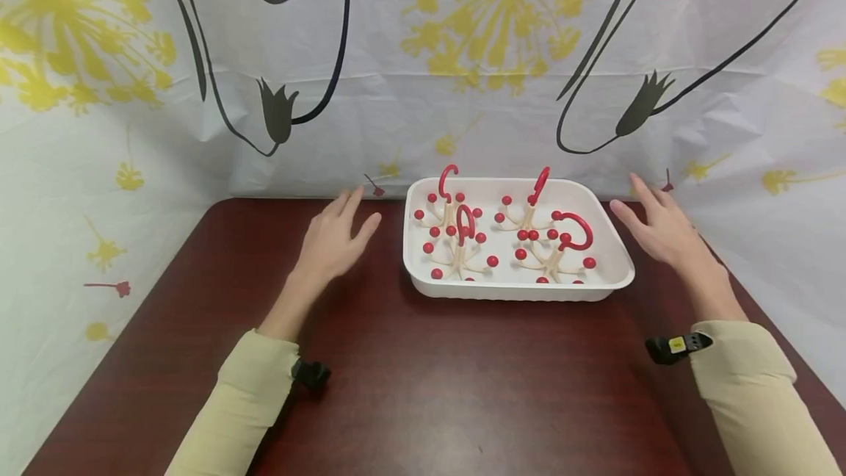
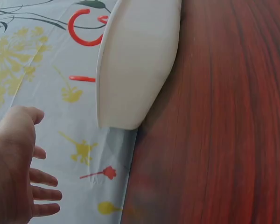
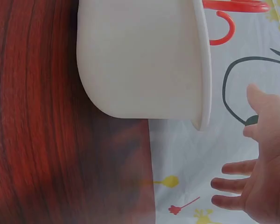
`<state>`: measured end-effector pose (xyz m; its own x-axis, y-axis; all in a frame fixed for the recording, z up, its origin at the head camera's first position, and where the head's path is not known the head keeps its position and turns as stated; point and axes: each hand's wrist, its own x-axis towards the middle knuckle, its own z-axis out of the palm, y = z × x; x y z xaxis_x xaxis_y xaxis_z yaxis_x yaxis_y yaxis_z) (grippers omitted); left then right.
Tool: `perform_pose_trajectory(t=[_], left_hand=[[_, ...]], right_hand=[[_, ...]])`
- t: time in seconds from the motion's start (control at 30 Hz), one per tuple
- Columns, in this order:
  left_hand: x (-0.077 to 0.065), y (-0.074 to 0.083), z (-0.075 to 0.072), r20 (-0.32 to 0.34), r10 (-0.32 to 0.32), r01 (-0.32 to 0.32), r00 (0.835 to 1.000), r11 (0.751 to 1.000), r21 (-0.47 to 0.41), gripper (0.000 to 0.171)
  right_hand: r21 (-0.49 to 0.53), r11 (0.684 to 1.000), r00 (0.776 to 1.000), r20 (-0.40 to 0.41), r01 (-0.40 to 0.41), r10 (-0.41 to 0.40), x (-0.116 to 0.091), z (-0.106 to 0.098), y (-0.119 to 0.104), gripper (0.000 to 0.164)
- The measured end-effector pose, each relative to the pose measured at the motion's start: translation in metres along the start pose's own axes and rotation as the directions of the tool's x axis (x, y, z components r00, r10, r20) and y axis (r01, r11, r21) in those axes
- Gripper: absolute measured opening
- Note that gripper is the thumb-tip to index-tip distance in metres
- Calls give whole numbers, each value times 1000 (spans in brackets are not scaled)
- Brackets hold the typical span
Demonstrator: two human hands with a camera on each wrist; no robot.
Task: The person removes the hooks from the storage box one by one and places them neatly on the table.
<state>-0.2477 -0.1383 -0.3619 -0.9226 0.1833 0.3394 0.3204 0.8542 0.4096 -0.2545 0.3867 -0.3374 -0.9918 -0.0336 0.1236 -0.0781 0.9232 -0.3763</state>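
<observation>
A white plastic tub (image 1: 518, 291) stands toward the far side of the table. In it are several small hangers (image 1: 460, 259), each with a red hook on top and cream arms tipped with red balls. My left hand (image 1: 333, 237) hovers left of the tub, fingers spread and holding nothing. On the opposite side, my right hand (image 1: 664, 230) is also held out with fingers apart, near the tub's right rim but not touching it. Both wrist views show the tub's outer wall (image 2: 135, 60) with red hooks (image 3: 224, 28) rising past the rim; the hanger arms are hidden there.
The dark red wooden table (image 1: 476, 388) extends toward me in front of the tub. A white cloth (image 1: 377, 109) with yellow and grey flower prints hangs behind the table and along both sides. Each wrist wears a black strap device (image 1: 311, 373).
</observation>
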Motion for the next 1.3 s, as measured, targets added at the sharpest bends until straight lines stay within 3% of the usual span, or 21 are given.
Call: perform_pose_trajectory(t=[0.17,0.43,0.7,1.0,1.3], left_hand=[[1,9,8,-17,11,-12,1000,998,-68,71],[1,25,18,-2,-36,35,999,989,-141,68],[1,43,27,-22,-2,-3,1000,974,-225,63],[3,64,34,-27,7,-16,1000,943,-334,58],[6,80,44,-60,58,-78,997,901,-426,45]], right_hand=[[51,999,1000,12,-15,15,0,5,0,81],[72,997,999,26,-27,25,2,16,1,84],[116,991,998,8,-61,61,-3,24,1,83],[193,972,991,12,-131,131,-8,28,0,82],[252,964,990,-88,-87,113,-12,34,-1,69]])
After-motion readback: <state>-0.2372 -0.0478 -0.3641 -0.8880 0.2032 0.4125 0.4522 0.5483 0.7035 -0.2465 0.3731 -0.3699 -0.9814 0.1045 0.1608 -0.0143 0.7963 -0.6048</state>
